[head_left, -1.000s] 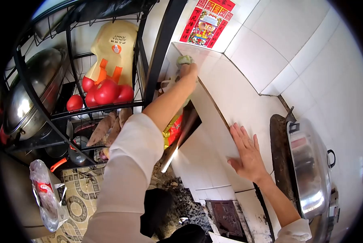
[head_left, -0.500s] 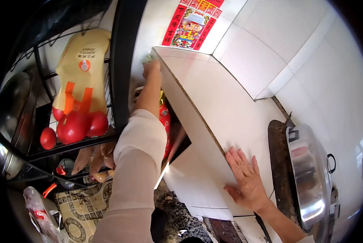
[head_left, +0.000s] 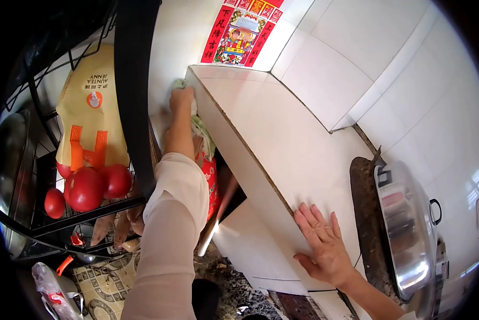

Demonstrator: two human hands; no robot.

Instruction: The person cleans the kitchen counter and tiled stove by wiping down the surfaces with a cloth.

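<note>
My left hand reaches to the far left corner of the white tiled counter, beside the wall. Its fingers are closed on a pale green cloth, part of which pokes out above the hand while the rest hangs below along the counter's side. Exactly how the fingertips grip it is hidden. My right hand lies flat with fingers spread over the counter's front edge, holding nothing. Beneath the cloth, a red patterned package shows partly behind my left sleeve.
To the left stands a black rack with a yellow bag, tomatoes and sweet potatoes. A metal lidded pan sits at the right. A red poster hangs on the back wall.
The view has shifted slightly, so the rack sits farther left. More of the green cloth now shows hanging below my left hand. My right hand stays on the counter edge.
</note>
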